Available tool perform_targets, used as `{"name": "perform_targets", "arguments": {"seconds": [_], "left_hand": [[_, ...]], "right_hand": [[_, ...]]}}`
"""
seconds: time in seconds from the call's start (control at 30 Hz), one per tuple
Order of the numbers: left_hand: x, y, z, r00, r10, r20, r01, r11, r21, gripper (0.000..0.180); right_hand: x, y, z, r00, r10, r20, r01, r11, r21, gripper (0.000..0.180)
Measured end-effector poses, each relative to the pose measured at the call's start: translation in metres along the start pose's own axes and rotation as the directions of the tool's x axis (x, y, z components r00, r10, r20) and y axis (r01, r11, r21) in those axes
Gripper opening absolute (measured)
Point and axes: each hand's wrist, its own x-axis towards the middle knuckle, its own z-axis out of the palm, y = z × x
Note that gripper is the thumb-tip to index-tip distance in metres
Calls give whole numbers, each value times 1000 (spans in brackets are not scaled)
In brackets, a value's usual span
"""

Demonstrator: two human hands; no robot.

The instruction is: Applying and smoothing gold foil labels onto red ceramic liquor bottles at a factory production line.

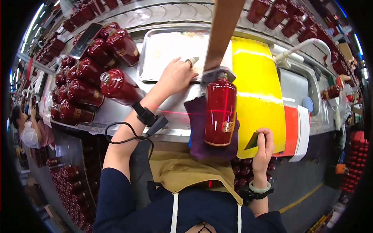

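Observation:
A glossy dark red bottle (220,112) with a gold mark lies on a folded purple cloth (196,116), its neck at a dark bracket on a brown post (221,35). My left hand (179,75) reaches over the near edge of a shallow metal tray (145,50) with a white, brightly lit inside. Its thumb and forefinger are apart; a band and a small grey piece show at the forefinger. My right hand (264,147) pinches a small dark green flat card (252,141) right of the bottle, over the near end of a yellow sheet (258,89).
Several red bottles (124,44) crowd the bench on the left; one (121,86) leans close to my left forearm. A dark phone-like slab (86,40) rests there. At right are a sink (297,83), a white tap pipe (307,44) and a red sheet (290,130). A cable hangs from my left wrist.

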Motion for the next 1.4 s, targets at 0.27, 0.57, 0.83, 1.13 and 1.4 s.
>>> {"name": "perform_targets", "arguments": {"seconds": [0.27,0.57,0.83,1.13,1.4], "left_hand": [[5,-40,16,896,-357,-264,402,905,140,64],[24,-40,11,787,-520,-333,495,853,-163,47],[16,-34,23,823,-481,-303,380,861,-337,58],[-18,-39,-9,668,-619,-414,696,716,53,57],[-14,-48,-17,626,-680,-382,688,712,-139,48]], "right_hand": [[3,-15,14,998,-39,41,36,997,67,5],[92,-26,2,983,-168,72,177,973,-146,8],[207,-61,74,821,-420,386,536,800,-270,11],[304,-53,183,587,-381,714,712,663,-231,20],[332,-60,234,439,-248,863,713,682,-166,16]]}}
